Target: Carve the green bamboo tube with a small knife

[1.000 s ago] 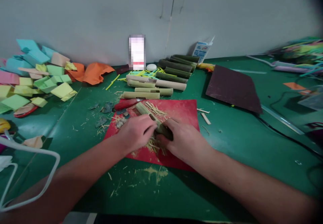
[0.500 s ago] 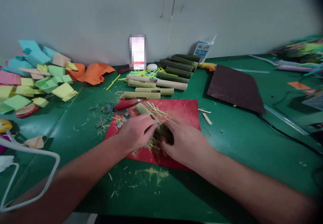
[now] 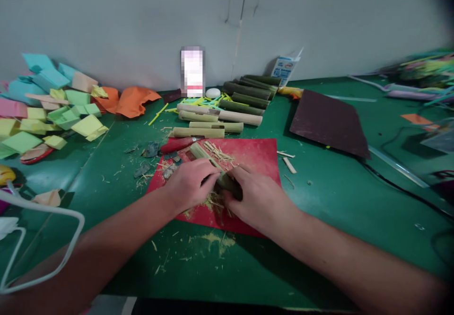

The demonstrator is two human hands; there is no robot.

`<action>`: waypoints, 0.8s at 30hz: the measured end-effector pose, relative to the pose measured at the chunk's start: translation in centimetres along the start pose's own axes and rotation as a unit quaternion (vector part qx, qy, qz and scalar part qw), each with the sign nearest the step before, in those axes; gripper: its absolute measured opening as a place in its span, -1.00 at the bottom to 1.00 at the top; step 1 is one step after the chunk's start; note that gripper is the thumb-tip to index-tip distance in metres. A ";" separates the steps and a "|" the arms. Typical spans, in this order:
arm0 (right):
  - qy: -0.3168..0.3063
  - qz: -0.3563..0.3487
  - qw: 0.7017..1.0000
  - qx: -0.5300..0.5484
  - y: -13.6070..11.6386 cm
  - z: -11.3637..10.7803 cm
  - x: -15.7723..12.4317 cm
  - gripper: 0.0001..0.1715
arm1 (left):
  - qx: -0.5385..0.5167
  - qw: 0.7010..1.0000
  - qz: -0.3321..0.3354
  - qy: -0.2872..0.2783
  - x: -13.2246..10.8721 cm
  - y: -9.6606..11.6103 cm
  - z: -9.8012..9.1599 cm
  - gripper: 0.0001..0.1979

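Observation:
A pale green bamboo tube (image 3: 199, 152) lies slantwise over a red sheet (image 3: 258, 156), its upper end uncovered. My right hand (image 3: 260, 194) wraps round its lower part, thumb and fingers on either side. My left hand (image 3: 193, 181) is closed in a pinch against the tube's left side; a dark patch shows between its fingers, and what they hold is hidden. Fine shavings (image 3: 213, 202) and dust lie beneath the hands, and cut bamboo slivers (image 3: 217, 150) beside the tube. A red-handled tool (image 3: 177, 144) rests at the sheet's upper left edge.
Several bamboo tubes (image 3: 198, 132) lie behind the sheet, near a phone (image 3: 193, 71) propped on the wall. Folded sticky notes (image 3: 71, 116) are heaped at left, with a white cable (image 3: 76, 220) nearer. At right are a dark brown board (image 3: 329, 123) and a black cable (image 3: 397, 182).
Both hands stay at the bamboo tube with nearly the same grip. The whole view has shifted very slightly; nothing has been picked up or let go.

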State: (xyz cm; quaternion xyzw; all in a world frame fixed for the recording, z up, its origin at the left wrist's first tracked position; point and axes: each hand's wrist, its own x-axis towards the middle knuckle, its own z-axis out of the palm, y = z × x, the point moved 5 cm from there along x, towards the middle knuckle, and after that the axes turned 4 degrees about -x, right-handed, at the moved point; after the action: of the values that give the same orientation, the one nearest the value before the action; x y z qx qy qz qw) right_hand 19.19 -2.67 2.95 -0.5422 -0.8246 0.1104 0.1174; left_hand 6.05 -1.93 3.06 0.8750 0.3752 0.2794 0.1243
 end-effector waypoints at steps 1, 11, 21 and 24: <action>0.002 0.001 1.000 -0.002 0.0 0.0 0.0 -0.88 | -0.002 1.000 0.001 -0.003 0.0 0.0 0.0 -0.80; -0.002 -0.003 1.000 0.004 -0.2 -0.2 -0.2 -0.87 | -0.002 0.998 0.001 0.060 -0.1 -1.1 -0.8 -0.85; 0.002 -0.005 1.000 0.012 -0.1 0.0 -0.1 -0.87 | -0.005 1.000 -0.003 -0.020 -0.1 0.2 0.4 -0.81; 0.001 -0.003 1.000 0.013 -0.1 0.0 -0.1 -0.87 | 0.000 1.000 0.001 -0.009 -0.2 0.3 0.3 -0.81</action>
State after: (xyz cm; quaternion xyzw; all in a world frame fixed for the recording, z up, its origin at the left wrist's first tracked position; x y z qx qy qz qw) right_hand 19.13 -2.80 2.98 -0.5385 -0.8244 0.1206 0.1257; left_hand 6.28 -2.23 2.87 0.8779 0.3734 0.2713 0.1277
